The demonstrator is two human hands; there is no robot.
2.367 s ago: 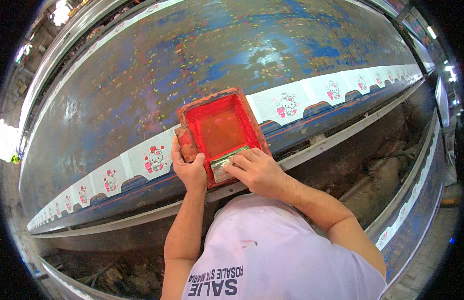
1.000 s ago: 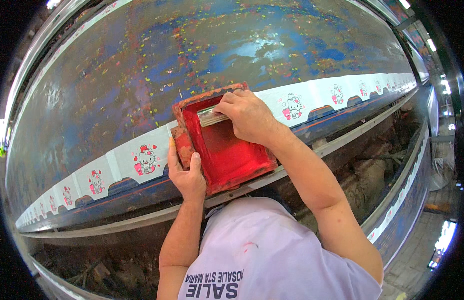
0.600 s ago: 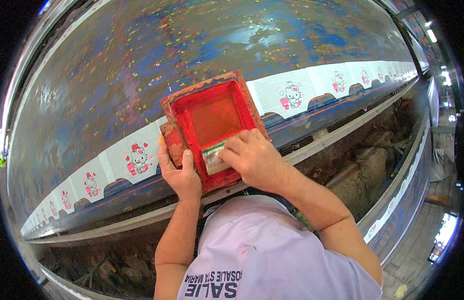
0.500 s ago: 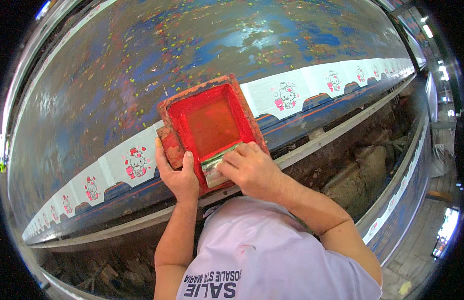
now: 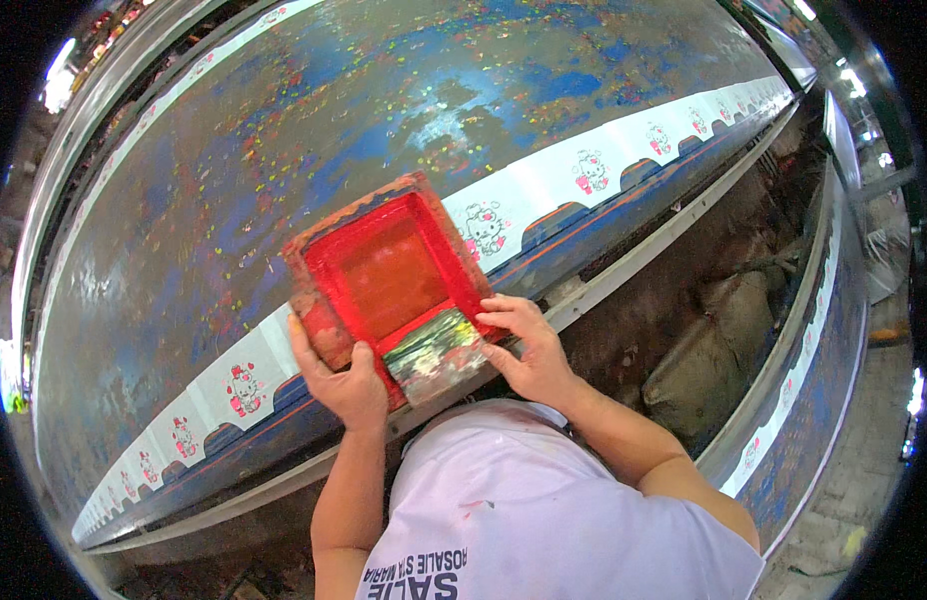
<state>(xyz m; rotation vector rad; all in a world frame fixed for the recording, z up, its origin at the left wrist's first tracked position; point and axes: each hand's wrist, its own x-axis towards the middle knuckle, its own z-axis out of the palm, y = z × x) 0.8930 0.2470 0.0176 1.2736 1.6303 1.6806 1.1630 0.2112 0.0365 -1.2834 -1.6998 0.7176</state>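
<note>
Left hand point(image 5: 349, 385) clamps the red screen frame point(image 5: 389, 275), right hand point(image 5: 529, 345) wrapped on squeegee point(image 5: 439, 355); frame prob stiff, light, ink-slick, so grip edges.

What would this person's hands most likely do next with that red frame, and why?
Probably lift the red frame and shift it along the white strip. The squeegee rests at the frame's near edge under the right hand, the left hand grips the frame's corner, and printed figures lie either side.
</note>
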